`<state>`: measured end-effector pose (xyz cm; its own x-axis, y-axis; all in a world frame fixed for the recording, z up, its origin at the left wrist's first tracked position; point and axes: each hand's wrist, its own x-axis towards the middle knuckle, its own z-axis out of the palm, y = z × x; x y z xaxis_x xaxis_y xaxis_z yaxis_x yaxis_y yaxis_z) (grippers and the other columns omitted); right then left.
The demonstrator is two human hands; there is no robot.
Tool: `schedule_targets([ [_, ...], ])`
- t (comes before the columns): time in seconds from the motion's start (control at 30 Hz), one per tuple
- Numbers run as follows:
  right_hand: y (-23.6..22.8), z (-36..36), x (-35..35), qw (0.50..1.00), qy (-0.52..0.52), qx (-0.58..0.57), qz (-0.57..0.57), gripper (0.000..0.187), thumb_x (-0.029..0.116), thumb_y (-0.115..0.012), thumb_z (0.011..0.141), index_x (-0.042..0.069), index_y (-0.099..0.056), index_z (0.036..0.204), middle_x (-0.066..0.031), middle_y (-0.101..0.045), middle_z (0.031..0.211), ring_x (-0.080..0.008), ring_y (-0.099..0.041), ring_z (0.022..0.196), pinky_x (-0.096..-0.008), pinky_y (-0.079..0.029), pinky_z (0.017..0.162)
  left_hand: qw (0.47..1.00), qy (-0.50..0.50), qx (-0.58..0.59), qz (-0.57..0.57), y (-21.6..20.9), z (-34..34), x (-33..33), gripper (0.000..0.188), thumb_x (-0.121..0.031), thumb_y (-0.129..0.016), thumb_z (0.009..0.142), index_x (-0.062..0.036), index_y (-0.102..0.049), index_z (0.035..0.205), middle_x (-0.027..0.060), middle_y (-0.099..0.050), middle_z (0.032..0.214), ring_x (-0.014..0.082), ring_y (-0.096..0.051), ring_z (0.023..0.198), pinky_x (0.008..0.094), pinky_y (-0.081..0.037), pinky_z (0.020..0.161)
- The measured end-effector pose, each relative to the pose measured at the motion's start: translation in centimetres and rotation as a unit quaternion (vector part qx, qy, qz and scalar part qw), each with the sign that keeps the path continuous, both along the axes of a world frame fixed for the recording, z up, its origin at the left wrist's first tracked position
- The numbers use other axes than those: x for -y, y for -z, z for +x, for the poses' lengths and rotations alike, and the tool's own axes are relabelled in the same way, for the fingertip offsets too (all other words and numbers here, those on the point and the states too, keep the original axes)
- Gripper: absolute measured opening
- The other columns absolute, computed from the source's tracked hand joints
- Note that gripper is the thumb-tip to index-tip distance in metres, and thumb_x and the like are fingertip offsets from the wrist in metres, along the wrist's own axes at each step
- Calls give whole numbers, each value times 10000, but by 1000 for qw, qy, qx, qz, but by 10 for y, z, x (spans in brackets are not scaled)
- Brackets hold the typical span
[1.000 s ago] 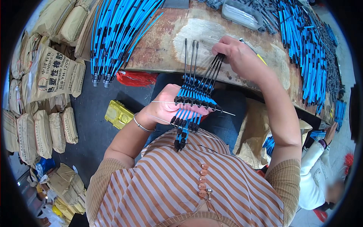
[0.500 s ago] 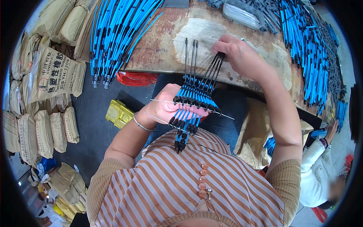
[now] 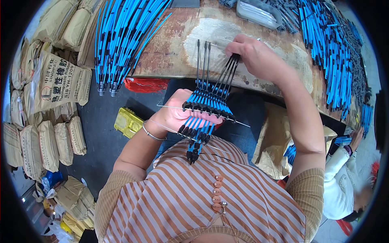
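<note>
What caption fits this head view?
Left hand holds blue-and-black rods; right hand pinches several black ends over a worn workbench.

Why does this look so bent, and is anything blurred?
Head view: the fisheye lens curves the table edge and leaves dark corners; head view: the left hand and its blue-and-black rods look fairly crisp; head view: a co-worker's head near the right rim is blurred.

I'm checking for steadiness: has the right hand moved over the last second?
No, not noticeably: the right hand keeps about the same place below the clear plastic tray in the picture.
</note>
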<state>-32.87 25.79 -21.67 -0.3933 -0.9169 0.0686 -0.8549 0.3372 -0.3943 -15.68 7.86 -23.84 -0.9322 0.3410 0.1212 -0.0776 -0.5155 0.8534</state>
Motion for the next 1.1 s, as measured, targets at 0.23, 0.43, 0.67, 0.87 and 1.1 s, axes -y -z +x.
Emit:
schedule_targets([
  [0.23,-1,2,-2,1000,11,6,-8,224,-96,-507,718,29,-563,895,-146,-547,865,-347,-570,806,-392,-465,704,955,-52,-242,-162,7,-6,3,225,-76,-677,735,51,-627,914,123,-668,850,185,-654,736,270,-521,674],
  [0.43,1,2,2,1000,-12,-18,10,273,-54,-532,715,66,-549,959,-124,-531,866,-316,-557,829,-379,-462,728,958,-27,-192,-210,15,-3,2,249,-67,-681,729,72,-619,926,144,-665,872,188,-656,756,277,-528,696],
  [0.67,10,18,10,973,-36,-220,61,427,6,-536,699,154,-467,1094,-92,-466,948,-268,-504,892,-349,-450,799,963,56,247,91,6,4,5,251,-71,-661,751,68,-620,956,142,-665,883,201,-655,819,278,-527,745],
  [0.87,2,24,8,975,-19,-202,89,330,9,-526,710,127,-489,1016,-98,-469,996,-268,-507,896,-347,-457,791,978,-24,-141,-154,6,-2,2,253,-98,-667,754,54,-627,952,135,-668,883,181,-653,826,271,-525,739],
  [1.1,-1,21,10,981,-18,-178,74,251,20,-512,719,108,-502,954,-95,-504,992,-269,-519,898,-346,-463,786,986,24,-82,-146,7,4,7,277,-79,-662,750,67,-613,980,150,-662,914,179,-652,817,262,-527,723],
])
